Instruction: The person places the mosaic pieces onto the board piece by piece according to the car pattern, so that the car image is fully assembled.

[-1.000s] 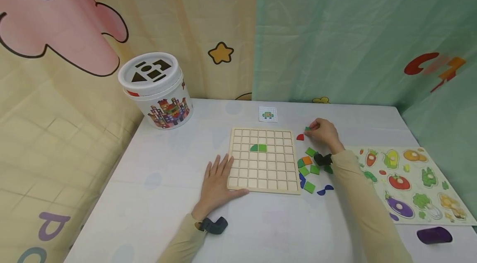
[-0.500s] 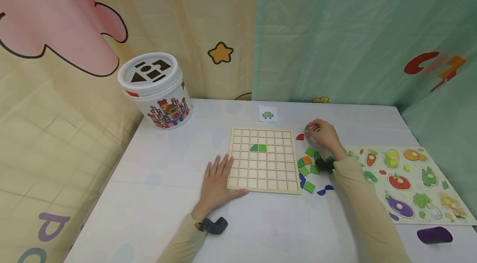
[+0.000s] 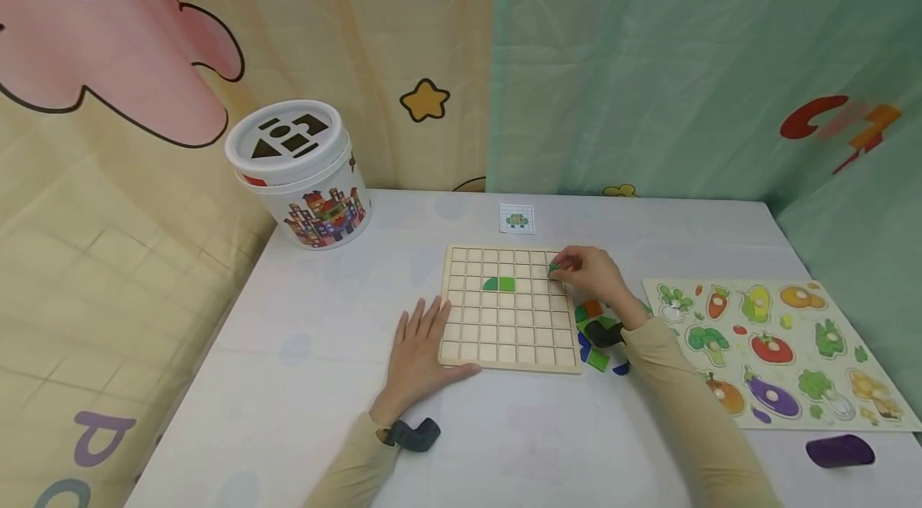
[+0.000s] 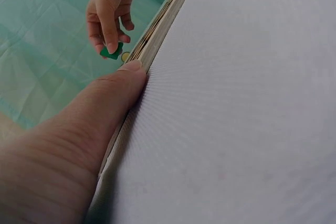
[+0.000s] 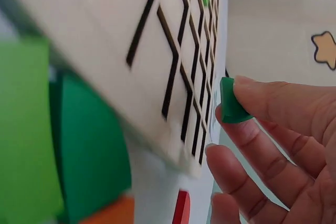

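Observation:
A pale wooden grid board (image 3: pixel 488 334) lies in front of me in the head view. On it a dark green quarter-circle tile (image 3: pixel 491 284) sits beside a light green square tile (image 3: pixel 507 284). My left hand (image 3: pixel 425 352) rests at the board's lower left, fingers extended and thumb along the near edge. Thumb and fingertips of my right hand (image 3: pixel 592 278) pinch another dark green quarter-circle tile (image 5: pixel 234 103) over the board's upper right. A red tile (image 5: pixel 181 208) shows below that hand in the right wrist view; the hand hides it in the head view.
Right of the board lie loose tiles, including an orange one (image 3: pixel 593 308), blue ones (image 3: pixel 584 343) and a green square (image 3: pixel 598 361). A small pattern card (image 3: pixel 517 219) lies behind. A vegetable puzzle board (image 3: pixel 803 340), a purple object (image 3: pixel 839 451) and a lidded bucket (image 3: pixel 327 208) stand farther out.
My right hand has moved left and toward me with the green quarter-circle tile, from beside the red tile to over the board's upper right. My left hand stays put.

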